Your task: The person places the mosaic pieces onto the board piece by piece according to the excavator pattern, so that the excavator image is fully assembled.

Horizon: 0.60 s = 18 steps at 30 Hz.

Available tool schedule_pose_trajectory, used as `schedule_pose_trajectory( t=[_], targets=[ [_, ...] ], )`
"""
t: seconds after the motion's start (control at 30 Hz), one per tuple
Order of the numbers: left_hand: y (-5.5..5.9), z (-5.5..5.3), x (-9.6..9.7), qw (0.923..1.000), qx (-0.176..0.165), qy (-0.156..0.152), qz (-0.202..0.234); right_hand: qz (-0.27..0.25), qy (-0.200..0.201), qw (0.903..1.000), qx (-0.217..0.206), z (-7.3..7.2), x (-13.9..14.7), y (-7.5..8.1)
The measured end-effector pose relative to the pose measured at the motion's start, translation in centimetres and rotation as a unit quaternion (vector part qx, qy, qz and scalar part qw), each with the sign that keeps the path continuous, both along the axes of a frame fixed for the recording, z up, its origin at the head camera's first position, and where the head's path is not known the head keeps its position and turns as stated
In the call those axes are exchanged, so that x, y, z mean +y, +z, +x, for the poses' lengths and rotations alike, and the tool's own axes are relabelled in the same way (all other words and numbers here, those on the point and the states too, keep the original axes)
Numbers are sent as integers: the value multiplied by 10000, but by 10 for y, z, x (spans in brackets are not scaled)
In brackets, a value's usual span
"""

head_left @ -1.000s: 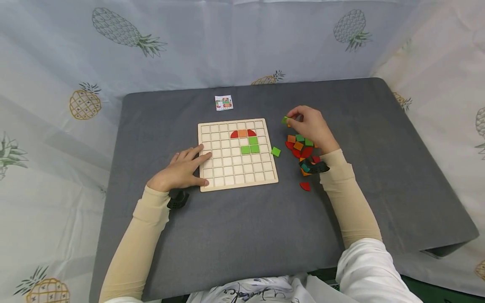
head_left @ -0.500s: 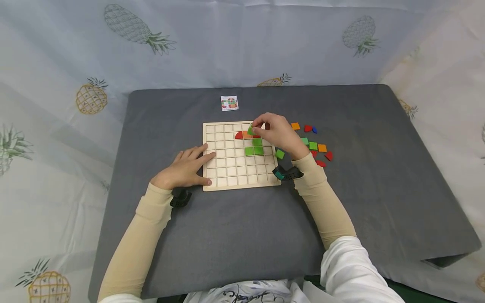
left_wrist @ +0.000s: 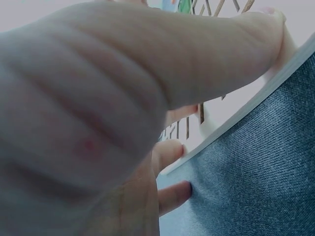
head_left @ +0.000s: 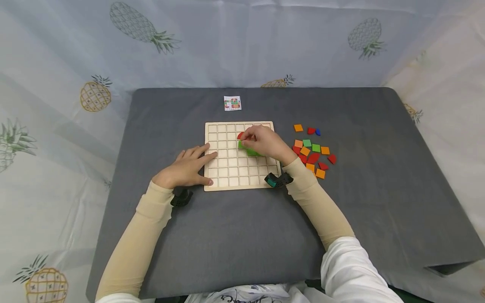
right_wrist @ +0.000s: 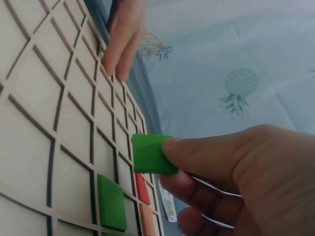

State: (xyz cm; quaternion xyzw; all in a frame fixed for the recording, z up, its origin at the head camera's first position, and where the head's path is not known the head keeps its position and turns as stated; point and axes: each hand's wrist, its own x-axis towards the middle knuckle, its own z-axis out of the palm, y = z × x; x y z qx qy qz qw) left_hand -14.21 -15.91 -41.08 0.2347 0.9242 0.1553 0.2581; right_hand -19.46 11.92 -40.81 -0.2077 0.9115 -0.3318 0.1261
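A light wooden grid board point(head_left: 227, 171) lies on the grey cloth. My right hand point(head_left: 268, 144) is over its upper right part, pinching a green square tile point(right_wrist: 150, 154) between thumb and fingers. In the right wrist view that tile is close over the cells, near a set green tile point(right_wrist: 112, 202), a red piece point(right_wrist: 142, 189) and an orange tile point(right_wrist: 146, 219). The right hand hides some of these from the head view. Along the board's left edge rests my left hand point(head_left: 184, 167), fingers spread, fingertips and thumb on the frame and outer cells.
Right of the board lie loose pieces: red rounded ones point(head_left: 313, 158), orange squares point(head_left: 325, 150), green squares point(head_left: 316, 147) and a blue one point(head_left: 318, 132). A small pattern card point(head_left: 233, 103) lies beyond the board. Pineapple-print curtains point(head_left: 242, 46) hang behind the table.
My right hand has moved left from the loose pieces to over the board, carrying the green tile. My left hand has stayed at the board's left edge. The head view has shifted slightly.
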Motion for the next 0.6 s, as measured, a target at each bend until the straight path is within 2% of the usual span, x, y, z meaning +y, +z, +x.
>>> schedule_pose_trajectory(
  t=[0.23, 0.6],
  targets=[
    [2, 0, 3, 10000, -13, -69, -47, 558, 210, 9981, -156, 1, -2, -5],
    [3, 0, 2, 9999, 40, -40, -108, 879, 384, 9941, 514, 2, -8, -11]
  ],
)
